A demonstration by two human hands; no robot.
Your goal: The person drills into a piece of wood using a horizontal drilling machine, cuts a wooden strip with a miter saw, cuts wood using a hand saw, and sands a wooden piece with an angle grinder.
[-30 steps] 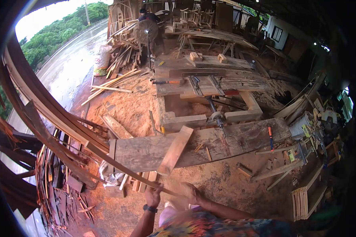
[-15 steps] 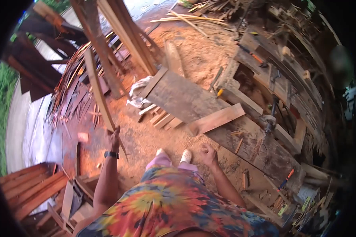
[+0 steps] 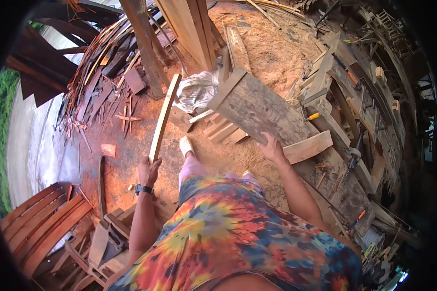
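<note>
Left hand (image 3: pixel 149 173) holding strip (image 3: pixel 163 120), gripped end hidden

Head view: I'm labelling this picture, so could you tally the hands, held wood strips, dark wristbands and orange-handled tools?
Hands: 2
Held wood strip: 1
Dark wristband: 1
Orange-handled tools: 2
Total: 6

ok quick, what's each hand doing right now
Left hand: closed around a wooden strip.
Right hand: loosely open at the edge of the wide board, nothing visibly held; contact can't be told.
</note>
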